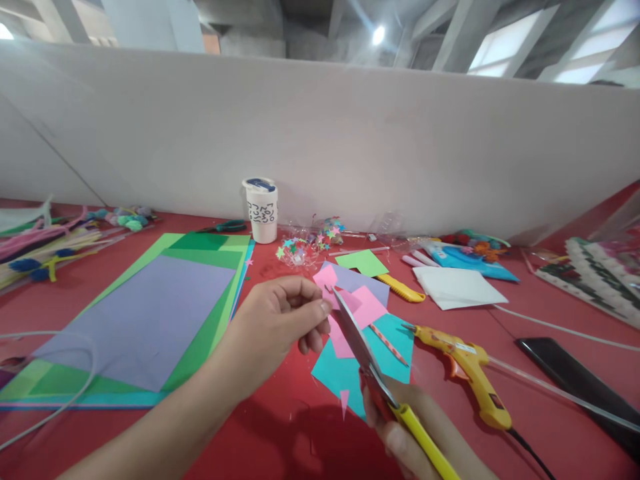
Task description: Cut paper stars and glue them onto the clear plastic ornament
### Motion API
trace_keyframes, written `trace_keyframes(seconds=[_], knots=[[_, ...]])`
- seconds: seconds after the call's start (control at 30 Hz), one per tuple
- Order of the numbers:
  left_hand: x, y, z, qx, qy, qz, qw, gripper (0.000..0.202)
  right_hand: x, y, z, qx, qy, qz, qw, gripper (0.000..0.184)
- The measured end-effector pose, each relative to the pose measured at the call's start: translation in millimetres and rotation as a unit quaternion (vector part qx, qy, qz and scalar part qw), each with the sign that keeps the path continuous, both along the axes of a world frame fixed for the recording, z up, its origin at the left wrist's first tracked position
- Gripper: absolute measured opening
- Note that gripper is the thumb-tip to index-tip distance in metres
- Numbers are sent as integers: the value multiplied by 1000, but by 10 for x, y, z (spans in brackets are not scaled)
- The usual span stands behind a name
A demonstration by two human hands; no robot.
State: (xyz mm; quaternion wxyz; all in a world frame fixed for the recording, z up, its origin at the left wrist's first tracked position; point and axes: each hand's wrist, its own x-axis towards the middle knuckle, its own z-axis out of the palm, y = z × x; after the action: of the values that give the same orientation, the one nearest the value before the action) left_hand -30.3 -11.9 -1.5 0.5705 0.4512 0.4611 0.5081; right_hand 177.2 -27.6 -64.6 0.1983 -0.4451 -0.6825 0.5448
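My left hand [287, 320] is closed in a pinch, with a small piece of pink paper [326, 275] at its fingertips. My right hand [400, 427] grips a pair of scissors [357, 337] with yellow and red handles. Their blades point up and to the left, the tips close to the pink paper and my left fingers. Beneath the blades lie more pink paper pieces [369, 305], a teal sheet [330, 368] and a purple sheet [377, 288]. A patterned paper straw [390, 345] and a small pink triangle [345, 402] rest there too.
On the right are a yellow glue gun [463, 363], a black phone-like object [565, 373] and white sheets [457, 288]. A yellow cutter [403, 288] and a lidded cup [263, 210] stand farther back. Stacked coloured paper [150, 320] covers the left; a white partition [320, 133] rises behind.
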Motion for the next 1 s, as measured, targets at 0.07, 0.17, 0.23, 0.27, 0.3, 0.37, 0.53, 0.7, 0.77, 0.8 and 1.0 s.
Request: trace_keyframes(seconds=[0.07, 0.17, 0.23, 0.27, 0.3, 0.37, 0.53, 0.7, 0.77, 0.8, 1.0], knots=[[-1, 0, 3, 0, 1, -1, 1000, 12, -12, 1, -5, -1, 7, 0, 1000, 17], [-3, -3, 4, -1, 1, -1, 1000, 12, -20, 4, -14, 1, 15, -3, 1000, 18], [-2, -5, 6, -1, 1, 1, 1000, 13, -20, 7, -19, 2, 18, -2, 1000, 19], [0, -6, 8, -1, 2, 1, 1000, 13, -20, 8, -20, 1, 19, 0, 1000, 19], [1, -6, 10, -1, 2, 1, 1000, 13, -19, 10, -22, 1, 19, 1, 1000, 20], [3, -7, 15, -1, 5, 2, 1000, 13, -18, 13, -25, 0, 19, 5, 1000, 21], [-2, -10, 19, 0, 8, 3, 1000, 12, -10, 20, -39, 0, 17, 9, 1000, 20], [-1, -2, 19, 1, 4, 2, 1000, 12, 9, 27, -41, 7, 20, 12, 1000, 21], [-1, 0, 19, 1, 3, 0, 1000, 12, 14, 32, -38, 12, 20, 11, 1000, 21], [-3, 0, 18, 1, 3, -1, 1000, 12, 16, 34, -36, 14, 19, 10, 1000, 20], [-29, -8, 8, 0, 14, -6, 1000, 12, 8, 33, -28, 18, 10, 6, 1000, 21]])
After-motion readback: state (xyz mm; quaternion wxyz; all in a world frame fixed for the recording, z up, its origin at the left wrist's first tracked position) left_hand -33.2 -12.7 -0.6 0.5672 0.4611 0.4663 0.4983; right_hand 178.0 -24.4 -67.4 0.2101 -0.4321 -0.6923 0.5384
